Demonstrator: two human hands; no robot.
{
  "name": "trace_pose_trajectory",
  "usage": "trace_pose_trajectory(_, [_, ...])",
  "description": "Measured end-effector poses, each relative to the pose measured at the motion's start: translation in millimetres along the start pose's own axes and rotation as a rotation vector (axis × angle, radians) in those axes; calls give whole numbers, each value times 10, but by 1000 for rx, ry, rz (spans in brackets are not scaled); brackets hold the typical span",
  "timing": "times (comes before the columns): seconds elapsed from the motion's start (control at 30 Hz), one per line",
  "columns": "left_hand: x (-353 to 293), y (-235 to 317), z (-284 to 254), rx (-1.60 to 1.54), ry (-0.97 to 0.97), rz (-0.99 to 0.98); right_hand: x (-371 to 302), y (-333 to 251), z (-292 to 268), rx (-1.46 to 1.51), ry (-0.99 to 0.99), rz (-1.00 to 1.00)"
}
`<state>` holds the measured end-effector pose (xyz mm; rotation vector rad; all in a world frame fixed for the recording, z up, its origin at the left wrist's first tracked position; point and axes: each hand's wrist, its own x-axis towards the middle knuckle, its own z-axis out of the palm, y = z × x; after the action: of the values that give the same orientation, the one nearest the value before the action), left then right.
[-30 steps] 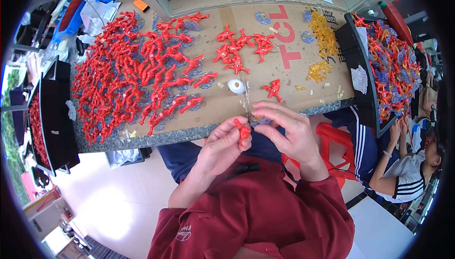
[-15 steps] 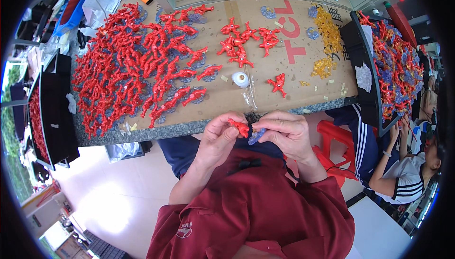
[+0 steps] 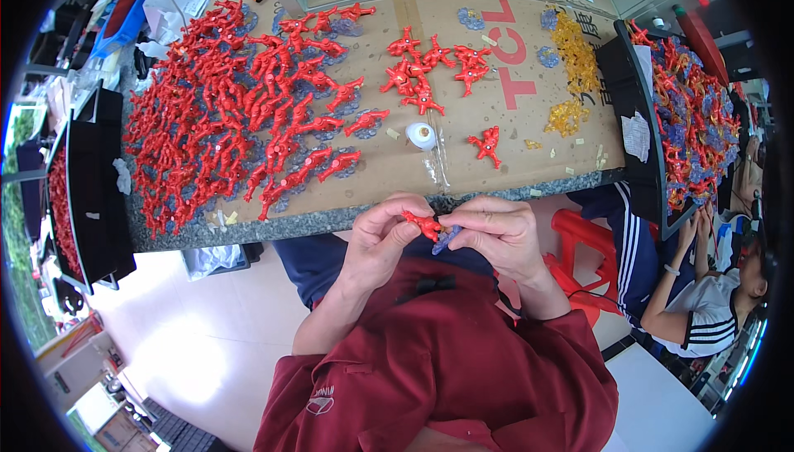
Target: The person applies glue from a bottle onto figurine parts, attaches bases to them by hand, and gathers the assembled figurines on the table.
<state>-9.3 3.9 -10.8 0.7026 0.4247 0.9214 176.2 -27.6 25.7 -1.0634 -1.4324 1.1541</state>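
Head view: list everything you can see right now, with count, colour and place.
red plastic figures: too many to count, red, spread over the left and middle of the table
cardboard sheet: one, brown, covering the tabletop
yellow clear pieces: a pile, amber, right part of the cardboard
roll of tape: one, white, mid table
black trays: two, black, one at each end of the table, both holding red parts
red stool: one, red, right of the person
co-worker: one, white top with black stripes, far right
red figure: one, red, held between both hands
blue clear piece: one, bluish, under the right fingers
left hand: grip on the red figure
right hand: pinching the same figure
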Motion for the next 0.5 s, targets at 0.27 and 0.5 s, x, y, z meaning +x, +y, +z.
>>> trace_pose_trajectory(0.27, [6,-24,-9,-15,-24,18,-8,-5,1,-18,1,-14])
trace_pose_trajectory(0.5, [4,-37,-37,-104,-37,31,-17,-34,15,9,44,-4])
